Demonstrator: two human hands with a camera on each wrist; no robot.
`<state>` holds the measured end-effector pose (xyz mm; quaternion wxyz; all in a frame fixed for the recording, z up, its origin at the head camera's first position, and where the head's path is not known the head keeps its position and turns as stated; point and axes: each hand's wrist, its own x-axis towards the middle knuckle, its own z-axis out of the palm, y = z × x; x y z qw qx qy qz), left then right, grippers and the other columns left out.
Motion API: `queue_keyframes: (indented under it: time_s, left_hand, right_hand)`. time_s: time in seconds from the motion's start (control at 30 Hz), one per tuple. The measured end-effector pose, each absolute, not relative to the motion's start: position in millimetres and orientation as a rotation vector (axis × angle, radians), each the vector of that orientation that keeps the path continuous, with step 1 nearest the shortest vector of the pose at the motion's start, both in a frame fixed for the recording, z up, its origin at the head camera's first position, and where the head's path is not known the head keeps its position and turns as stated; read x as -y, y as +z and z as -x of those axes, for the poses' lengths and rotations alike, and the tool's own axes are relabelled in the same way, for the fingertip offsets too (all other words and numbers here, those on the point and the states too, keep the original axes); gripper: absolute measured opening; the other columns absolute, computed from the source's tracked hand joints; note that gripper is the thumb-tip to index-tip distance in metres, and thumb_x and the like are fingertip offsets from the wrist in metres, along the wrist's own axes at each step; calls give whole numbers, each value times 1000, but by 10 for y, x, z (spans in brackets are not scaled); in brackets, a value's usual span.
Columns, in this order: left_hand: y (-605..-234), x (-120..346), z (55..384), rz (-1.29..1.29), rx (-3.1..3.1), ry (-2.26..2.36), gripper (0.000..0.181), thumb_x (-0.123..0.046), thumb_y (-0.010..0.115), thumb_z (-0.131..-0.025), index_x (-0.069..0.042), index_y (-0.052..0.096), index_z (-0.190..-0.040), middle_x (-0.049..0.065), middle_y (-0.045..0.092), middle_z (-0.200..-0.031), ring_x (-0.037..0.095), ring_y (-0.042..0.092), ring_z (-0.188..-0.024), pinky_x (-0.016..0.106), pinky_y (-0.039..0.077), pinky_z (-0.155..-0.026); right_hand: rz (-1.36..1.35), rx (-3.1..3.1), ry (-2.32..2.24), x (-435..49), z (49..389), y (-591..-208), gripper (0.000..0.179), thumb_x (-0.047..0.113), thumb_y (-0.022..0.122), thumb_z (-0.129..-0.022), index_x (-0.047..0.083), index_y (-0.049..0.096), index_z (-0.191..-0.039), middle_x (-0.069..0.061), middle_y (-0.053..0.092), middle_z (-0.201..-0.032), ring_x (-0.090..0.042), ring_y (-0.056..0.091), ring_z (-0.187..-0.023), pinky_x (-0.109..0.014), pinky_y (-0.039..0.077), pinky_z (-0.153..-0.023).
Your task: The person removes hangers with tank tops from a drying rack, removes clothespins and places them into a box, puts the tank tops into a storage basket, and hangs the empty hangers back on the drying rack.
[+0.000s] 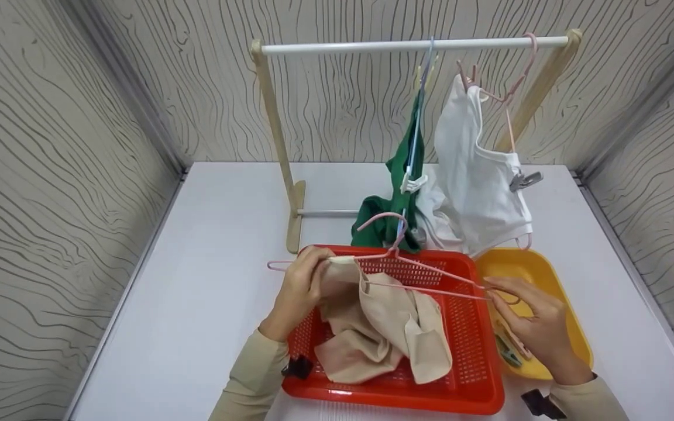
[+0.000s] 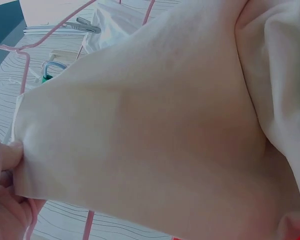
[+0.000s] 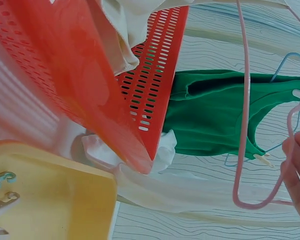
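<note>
Red basket (image 1: 395, 403): centre of the clock face in the head view.
Beige garment (image 1: 398, 307): over the basket, mostly bunched, its upper edge raised towards 11 o'clock. Loose folds could probably catch on the rim if lifted carelessly.
Pink hanger (image 1: 394, 252): near end-to-end across the upper basket, hook at 12 o'clock. Its 9 o'clock side meets the garment; its 3 o'clock side is bare, so the uneven load could tip it.
Left hand (image 1: 305, 280): at 10 o'clock, pinching cloth and hanger together. A slackened pinch could let the cloth slide off.
Right hand (image 1: 539, 318): at 2 to 3 o'clock, pinching the hanger's bare end above the yellow tray (image 1: 515, 263). A hard pull could bend the wire or draw it out of the cloth.
Green garment (image 1: 398, 169): hung at 12 o'clock, behind the hook; contact cannot be told. A raised hook could snag it.
White garment (image 1: 489, 187): hung at 1 o'clock; a wide swing could knock it.
</note>
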<state>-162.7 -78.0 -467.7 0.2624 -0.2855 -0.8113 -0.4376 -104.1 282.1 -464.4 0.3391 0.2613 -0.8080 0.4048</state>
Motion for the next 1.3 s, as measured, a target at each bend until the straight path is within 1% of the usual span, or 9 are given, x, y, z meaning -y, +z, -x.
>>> queue_keyframes:
  time_s: [0.13,0.23,0.37,0.5,0.6,0.73,0.97,1.2,1.3]
  left_hand:
    - [-4681,778,1621,783,2196,-1189,9,2,57,-92,-2,62,-99,8,64,-92,16,62,-86,32,57,-78]
    - [-4676,777,1615,779,2194,-1186,9,2,57,-92,-2,62,-99,8,64,-92,16,62,-86,31,57,-78]
    - [-4674,781,1611,773,2194,-1199,10,2,56,-93,-1,62,-100,8,64,-92,16,63,-87,32,56,-78]
    - [-4681,787,1612,772,2194,-1208,9,2,56,-93,-1,62,-100,9,65,-92,16,63,-87,32,57,-79]
    - [-4686,792,1618,782,2189,-1207,9,1,57,-93,-1,62,-100,9,65,-92,16,63,-86,31,57,-79]
    - [-4678,797,1620,803,2185,-1194,10,1,57,-92,-2,62,-101,7,64,-93,15,61,-86,29,56,-78]
    - [-4633,813,1616,802,2232,-1187,12,-1,59,-92,-4,63,-102,6,66,-95,15,65,-90,31,58,-82]
    - [-4647,851,1630,799,2231,-1193,12,-4,61,-92,-6,65,-103,6,68,-98,16,66,-94,32,58,-85]
    - [-4653,867,1635,785,2217,-1198,12,-5,63,-91,-6,65,-102,5,69,-98,16,67,-94,32,58,-85]
  right_hand:
    - [-679,2159,1051,-2815,1038,-4653,38,-19,76,-62,-7,71,-98,16,69,-112,14,62,-105,-3,46,-87]
    - [-673,2190,1055,-2811,1041,-4653,44,-25,74,-57,-6,72,-97,23,65,-113,16,61,-104,-4,46,-88]
    - [-672,2203,1063,-2817,1057,-4662,46,-27,73,-56,-4,74,-95,19,69,-105,16,62,-99,-4,47,-87]
    - [-707,2193,1085,-2832,1083,-4701,44,-26,73,-56,-4,74,-94,9,74,-96,14,63,-95,-4,48,-86]
    - [-752,2162,1124,-2838,1101,-4728,42,-27,71,-57,-5,73,-93,1,75,-91,11,65,-93,-4,49,-85]
    - [-752,2170,1141,-2832,1098,-4727,36,-26,70,-62,-4,73,-90,-2,74,-87,12,65,-91,-4,49,-82]
    - [-672,2200,1217,-2850,1075,-4766,34,-30,66,-63,-8,71,-88,3,74,-88,13,65,-84,-2,49,-76]
    - [-674,2177,1247,-2892,1067,-4783,29,-29,65,-67,-10,69,-90,3,74,-90,12,65,-86,-2,49,-77]
    - [-661,2189,1248,-2904,1056,-4758,31,-30,63,-67,-10,69,-90,8,74,-92,12,65,-86,-3,49,-76]
